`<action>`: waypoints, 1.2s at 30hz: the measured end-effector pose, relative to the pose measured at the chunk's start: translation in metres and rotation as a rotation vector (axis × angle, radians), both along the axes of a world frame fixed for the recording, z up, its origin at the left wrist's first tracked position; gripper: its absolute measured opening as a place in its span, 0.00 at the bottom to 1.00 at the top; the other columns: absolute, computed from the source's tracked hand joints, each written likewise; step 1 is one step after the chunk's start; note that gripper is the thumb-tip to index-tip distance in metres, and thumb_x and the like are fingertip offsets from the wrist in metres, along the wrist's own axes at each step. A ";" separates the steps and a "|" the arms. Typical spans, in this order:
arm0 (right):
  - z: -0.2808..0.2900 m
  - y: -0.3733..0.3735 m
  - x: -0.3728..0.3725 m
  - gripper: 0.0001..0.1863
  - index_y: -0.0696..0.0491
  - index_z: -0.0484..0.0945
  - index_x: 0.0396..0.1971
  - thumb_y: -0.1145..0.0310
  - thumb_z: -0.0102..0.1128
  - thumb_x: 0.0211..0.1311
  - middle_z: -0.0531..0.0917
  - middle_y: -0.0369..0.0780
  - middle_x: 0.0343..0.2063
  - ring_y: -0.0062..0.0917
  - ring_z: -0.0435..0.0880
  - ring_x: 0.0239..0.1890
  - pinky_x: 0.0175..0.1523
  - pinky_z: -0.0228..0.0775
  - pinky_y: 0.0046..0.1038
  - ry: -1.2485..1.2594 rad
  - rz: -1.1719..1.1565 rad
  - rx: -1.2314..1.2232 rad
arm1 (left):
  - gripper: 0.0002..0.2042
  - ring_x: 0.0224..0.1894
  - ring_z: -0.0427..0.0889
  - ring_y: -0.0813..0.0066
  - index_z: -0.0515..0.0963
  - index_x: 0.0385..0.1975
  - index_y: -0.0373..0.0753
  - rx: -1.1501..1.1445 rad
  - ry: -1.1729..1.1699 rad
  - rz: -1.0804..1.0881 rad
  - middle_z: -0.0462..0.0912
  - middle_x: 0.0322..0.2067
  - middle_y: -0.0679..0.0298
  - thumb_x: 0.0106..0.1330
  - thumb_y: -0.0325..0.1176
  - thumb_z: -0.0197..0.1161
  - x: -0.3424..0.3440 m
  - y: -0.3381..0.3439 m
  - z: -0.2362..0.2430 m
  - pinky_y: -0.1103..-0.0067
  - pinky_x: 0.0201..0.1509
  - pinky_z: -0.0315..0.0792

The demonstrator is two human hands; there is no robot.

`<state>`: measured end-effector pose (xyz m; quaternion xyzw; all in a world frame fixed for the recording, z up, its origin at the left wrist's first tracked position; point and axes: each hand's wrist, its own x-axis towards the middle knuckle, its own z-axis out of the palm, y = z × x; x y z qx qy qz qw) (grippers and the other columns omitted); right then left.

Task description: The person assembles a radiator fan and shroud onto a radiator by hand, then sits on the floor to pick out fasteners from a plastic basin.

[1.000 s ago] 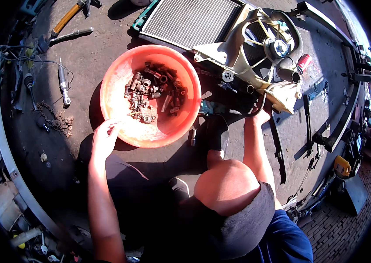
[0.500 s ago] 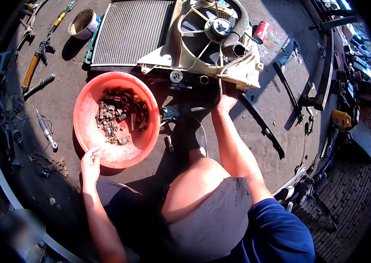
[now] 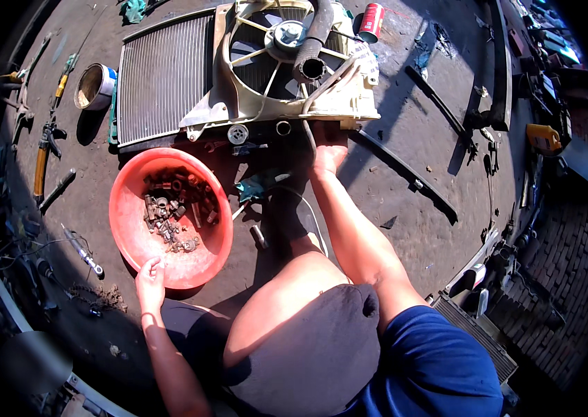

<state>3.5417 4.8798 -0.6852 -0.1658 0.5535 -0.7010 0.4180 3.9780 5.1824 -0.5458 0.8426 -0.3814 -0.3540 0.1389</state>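
My left hand (image 3: 150, 283) is at the near rim of a red plastic basin (image 3: 131, 240), its fingers closed together over the edge. Inside the basin lies a heap of bolts, sockets and other small metal parts (image 3: 177, 201). Beyond the basin lies a radiator (image 3: 165, 80) with a cream fan shroud (image 3: 221, 104), a fan motor (image 3: 289, 35) and a black hose (image 3: 313, 52) on top. My right hand (image 3: 329, 154) reaches to the shroud's near right edge; its fingers are lost in shadow beneath it.
A ratchet (image 3: 84, 254) and an orange-handled tool (image 3: 42, 167) are on the left, near a white tub (image 3: 96, 87). On the right lie a dark bar (image 3: 409, 172) and a yellow container (image 3: 543, 137). A red can (image 3: 372, 23) stands behind the shroud. A socket (image 3: 259, 236) lies between basin and leg.
The whole view has shifted, so the radiator sits farther left and higher in the picture. My left hand remains at the basin's rim and my right hand at the shroud's edge.
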 end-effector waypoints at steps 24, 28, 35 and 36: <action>-0.020 -0.002 -0.026 0.21 0.60 0.80 0.60 0.86 0.65 0.68 0.87 0.42 0.55 0.29 0.85 0.56 0.65 0.78 0.34 -0.082 0.108 -0.097 | 0.16 0.43 0.86 0.75 0.83 0.56 0.31 0.025 0.035 0.016 0.89 0.43 0.58 0.75 0.34 0.67 0.002 0.016 0.005 0.76 0.52 0.80; 0.005 0.002 -0.011 0.18 0.61 0.83 0.57 0.85 0.68 0.68 0.89 0.39 0.53 0.23 0.85 0.53 0.62 0.76 0.30 0.024 0.088 -0.027 | 0.16 0.43 0.86 0.75 0.82 0.56 0.31 0.049 -0.013 0.015 0.89 0.44 0.58 0.75 0.33 0.67 0.004 0.020 0.008 0.76 0.53 0.80; 0.003 -0.002 -0.006 0.17 0.62 0.83 0.55 0.83 0.69 0.68 0.89 0.40 0.52 0.23 0.85 0.52 0.61 0.76 0.30 0.160 0.084 0.076 | 0.16 0.44 0.87 0.74 0.82 0.57 0.31 0.040 -0.006 0.023 0.89 0.44 0.57 0.75 0.35 0.66 0.009 0.022 0.005 0.76 0.53 0.80; 0.008 0.003 -0.003 0.21 0.60 0.80 0.60 0.82 0.69 0.68 0.88 0.39 0.54 0.25 0.85 0.55 0.62 0.75 0.29 0.099 0.114 -0.053 | 0.17 0.44 0.87 0.74 0.82 0.57 0.31 0.043 -0.002 0.026 0.89 0.44 0.58 0.75 0.35 0.66 0.011 0.025 0.007 0.76 0.53 0.80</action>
